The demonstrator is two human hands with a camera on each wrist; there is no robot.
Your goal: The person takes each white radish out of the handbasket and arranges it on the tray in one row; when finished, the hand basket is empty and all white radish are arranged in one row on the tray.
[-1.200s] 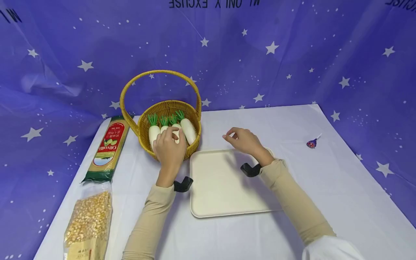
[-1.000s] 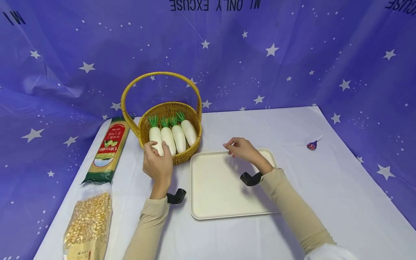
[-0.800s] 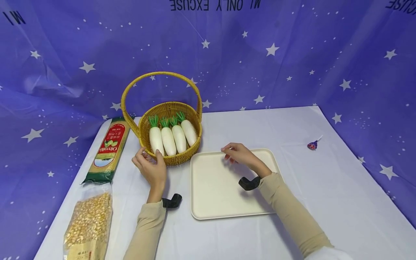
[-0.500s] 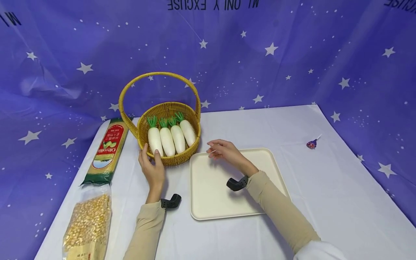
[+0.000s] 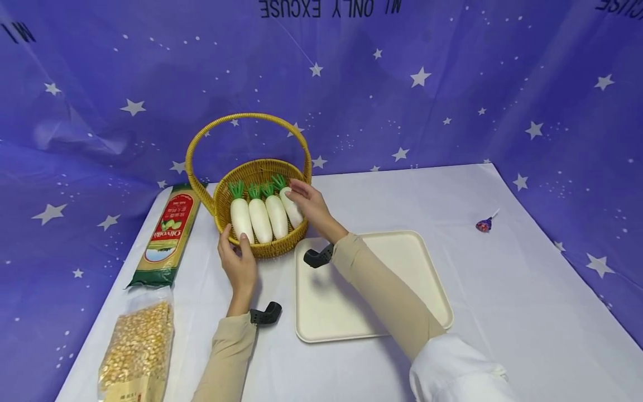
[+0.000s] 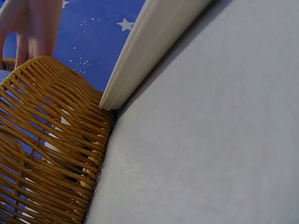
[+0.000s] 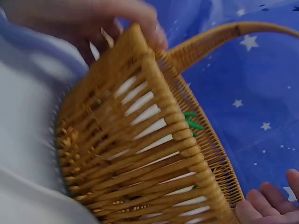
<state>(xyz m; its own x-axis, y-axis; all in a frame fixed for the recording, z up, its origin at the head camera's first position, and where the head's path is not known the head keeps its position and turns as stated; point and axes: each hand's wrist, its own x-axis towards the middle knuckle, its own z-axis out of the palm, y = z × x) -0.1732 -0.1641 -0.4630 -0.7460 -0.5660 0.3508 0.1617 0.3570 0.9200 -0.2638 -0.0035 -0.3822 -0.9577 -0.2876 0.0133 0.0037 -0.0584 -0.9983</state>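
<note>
Holding basket (image 5: 278, 246) by near edge w/ half-curled L hand (image 5: 239, 267), left of pic ctr; putting loose R hand (image 5: 312, 206), w/o hold, by radish (image 5: 291, 212) nr ctr.

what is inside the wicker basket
Four white radishes with green tops lie side by side inside the wicker basket. The right grip covers part of the rightmost one, and the basket floor directly beneath them cannot be seen.

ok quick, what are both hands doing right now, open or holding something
Left hand: holding the basket by its rim.
Right hand: open, at the basket's right rim; contact unclear.
</note>
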